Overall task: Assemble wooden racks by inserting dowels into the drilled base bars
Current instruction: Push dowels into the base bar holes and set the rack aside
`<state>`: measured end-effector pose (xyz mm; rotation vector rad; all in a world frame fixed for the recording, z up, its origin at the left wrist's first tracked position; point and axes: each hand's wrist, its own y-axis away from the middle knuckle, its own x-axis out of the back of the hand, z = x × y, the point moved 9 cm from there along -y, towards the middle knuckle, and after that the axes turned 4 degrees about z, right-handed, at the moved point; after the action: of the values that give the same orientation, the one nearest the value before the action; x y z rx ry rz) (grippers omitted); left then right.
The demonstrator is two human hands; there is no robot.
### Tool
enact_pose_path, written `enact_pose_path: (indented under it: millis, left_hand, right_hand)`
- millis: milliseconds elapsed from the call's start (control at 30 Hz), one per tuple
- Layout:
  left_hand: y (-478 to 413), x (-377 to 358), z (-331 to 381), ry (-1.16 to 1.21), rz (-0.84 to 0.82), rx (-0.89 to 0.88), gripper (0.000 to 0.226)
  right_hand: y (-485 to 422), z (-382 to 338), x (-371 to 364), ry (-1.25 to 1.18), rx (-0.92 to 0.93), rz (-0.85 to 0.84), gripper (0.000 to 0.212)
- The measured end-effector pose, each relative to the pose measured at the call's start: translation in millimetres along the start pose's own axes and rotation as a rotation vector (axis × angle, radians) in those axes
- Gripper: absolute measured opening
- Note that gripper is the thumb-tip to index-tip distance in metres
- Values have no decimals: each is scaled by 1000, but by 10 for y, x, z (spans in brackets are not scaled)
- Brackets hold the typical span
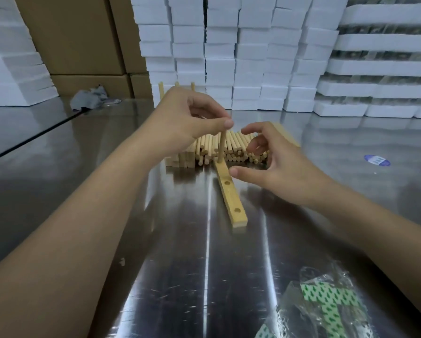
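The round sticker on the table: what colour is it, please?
The sticker is blue and white, in the head view.

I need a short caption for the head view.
Upright dowel pinched by left hand at far end of base bar; right hand open beside it.

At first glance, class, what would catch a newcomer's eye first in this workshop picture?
At the centre, the left hand pinches a dowel upright at the far end of a drilled bar, which lies on the shiny metal table. The right hand is open beside the bar, in front of a pile of dowels. White boxes are stacked high along the back.
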<state>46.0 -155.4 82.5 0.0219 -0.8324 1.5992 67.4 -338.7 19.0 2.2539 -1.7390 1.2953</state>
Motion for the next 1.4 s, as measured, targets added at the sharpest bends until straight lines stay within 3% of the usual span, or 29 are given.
enact_pose_path:
  millis: [133, 333, 467, 567, 733, 1133, 1233, 1400]
  left_hand:
    - [-6, 172, -208, -32, 73, 117, 15]
    - [11, 185, -338, -65, 26, 205, 24]
    - [30, 139, -306, -96, -34, 218, 27]
    - [42, 99, -292, -143, -88, 234, 32]
    - [27, 194, -359, -105, 47, 260, 41]
    - [-34, 242, -455, -155, 274, 167, 33]
    - [-19, 114, -469, -355, 208, 123, 35]
    - [-28, -115, -630, -654, -38, 152, 76]
  right_hand:
    - [13, 34, -66, 40, -46, -101, 57]
    - [55, 0, -155, 168, -17, -270, 42]
    - [28, -16, -84, 369, 43, -252, 21]
    - [10, -17, -74, 400, 72, -230, 19]
    - [-30, -6, -66, 421, 128, -123, 19]
    - [-85, 106, -18, 476, 101, -17, 21]
    - [-83, 109, -23, 492, 105, -35, 22]
    - [-68, 104, -27, 479, 102, -52, 23]
